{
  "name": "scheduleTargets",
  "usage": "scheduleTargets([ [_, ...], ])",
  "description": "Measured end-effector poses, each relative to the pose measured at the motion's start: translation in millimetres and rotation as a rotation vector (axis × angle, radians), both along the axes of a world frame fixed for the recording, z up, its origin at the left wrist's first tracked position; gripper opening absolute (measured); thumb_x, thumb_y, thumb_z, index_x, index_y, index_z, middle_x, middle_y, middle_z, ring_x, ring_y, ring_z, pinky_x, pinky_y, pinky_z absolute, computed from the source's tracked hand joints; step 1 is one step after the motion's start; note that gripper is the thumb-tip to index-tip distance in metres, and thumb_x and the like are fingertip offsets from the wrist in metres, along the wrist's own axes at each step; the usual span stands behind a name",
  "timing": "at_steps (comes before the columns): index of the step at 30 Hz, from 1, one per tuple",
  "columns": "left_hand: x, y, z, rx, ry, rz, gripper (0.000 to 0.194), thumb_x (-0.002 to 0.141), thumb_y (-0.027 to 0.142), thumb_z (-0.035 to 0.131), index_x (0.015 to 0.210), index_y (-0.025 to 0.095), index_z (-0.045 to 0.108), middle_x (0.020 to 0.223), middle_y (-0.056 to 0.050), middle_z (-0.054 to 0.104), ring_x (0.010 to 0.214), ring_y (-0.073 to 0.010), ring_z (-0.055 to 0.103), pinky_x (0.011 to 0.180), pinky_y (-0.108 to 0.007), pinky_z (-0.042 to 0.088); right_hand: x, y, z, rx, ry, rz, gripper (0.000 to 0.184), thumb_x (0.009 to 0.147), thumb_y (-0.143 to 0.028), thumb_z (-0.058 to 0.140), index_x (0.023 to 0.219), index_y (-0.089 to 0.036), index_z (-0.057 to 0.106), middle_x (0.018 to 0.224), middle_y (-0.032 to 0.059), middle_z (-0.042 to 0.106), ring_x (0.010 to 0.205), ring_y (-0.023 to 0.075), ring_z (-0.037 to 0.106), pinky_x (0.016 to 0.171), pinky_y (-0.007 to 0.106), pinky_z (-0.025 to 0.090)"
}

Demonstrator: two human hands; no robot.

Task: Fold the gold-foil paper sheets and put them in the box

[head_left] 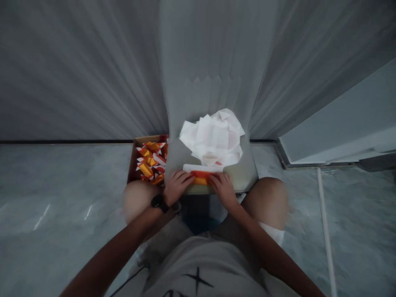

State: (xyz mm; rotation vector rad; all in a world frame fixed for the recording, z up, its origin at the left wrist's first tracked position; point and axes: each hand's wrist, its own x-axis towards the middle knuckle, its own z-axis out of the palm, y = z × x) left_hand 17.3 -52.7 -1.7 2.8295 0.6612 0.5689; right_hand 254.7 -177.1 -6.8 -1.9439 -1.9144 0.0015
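Note:
An orange and yellow candy wrapper (201,177) with a white strip along its far side lies near the front edge of the chair seat. The fingers of my left hand (178,186) are closed on its left end. My right hand (224,189) pinches the right end with bent fingers. Whatever is inside the wrapper is hidden. Just beyond it rests a loose pile of white paper sheets (216,136), some showing faint reddish print.
A cardboard box (132,163) holding several twisted orange, gold and white wrapped candies (147,169) sits on the floor left of the grey chair (216,53). Behind hangs a grey curtain (93,74). A pale panel (343,115) stands at right.

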Motion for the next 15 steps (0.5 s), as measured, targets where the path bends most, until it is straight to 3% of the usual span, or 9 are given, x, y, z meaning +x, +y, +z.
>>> scheduleTargets([
  [4,-1,-24,0.9,-0.046,0.089,-0.029,0.045,0.1,0.021,0.052,0.144,0.024,0.059,0.143,-0.01,0.064,0.134,-0.0243,0.058,0.122,-0.051,0.038,-5,-8,-11.0,0.064,-0.06,0.095,0.034,0.1,-0.016,0.052,0.13,-0.023,0.068,0.129,0.011,0.069,0.124,0.0275,0.059,0.117,0.05,0.04],
  [9,-4,-47,-0.2,-0.077,0.173,0.039,0.066,0.099,0.04,0.055,0.159,0.015,0.039,0.164,-0.015,0.039,0.154,-0.0294,0.033,0.128,-0.054,0.024,-24,-21,-20.9,0.037,-0.014,0.094,0.049,0.103,-0.031,0.051,0.148,-0.012,0.053,0.152,0.0185,0.055,0.145,0.0303,0.046,0.12,0.051,0.037],
  [12,-5,-41,-2.2,-0.108,0.143,0.024,0.063,0.1,0.039,0.054,0.158,0.017,0.041,0.162,-0.014,0.042,0.154,-0.0277,0.034,0.128,-0.053,0.023,-26,-15,-10.0,0.001,-0.007,0.074,0.047,0.104,-0.034,0.05,0.144,-0.012,0.056,0.146,0.0186,0.06,0.14,0.0311,0.051,0.117,0.051,0.038],
  [15,-5,-32,-0.8,-0.125,0.069,0.04,0.049,0.103,0.027,0.048,0.151,0.022,0.051,0.155,-0.01,0.053,0.149,-0.0242,0.043,0.128,-0.053,0.025,-18,11,14.1,-0.066,-0.001,0.059,0.037,0.105,-0.029,0.048,0.134,-0.016,0.065,0.129,0.0162,0.071,0.123,0.0301,0.061,0.109,0.047,0.044],
])
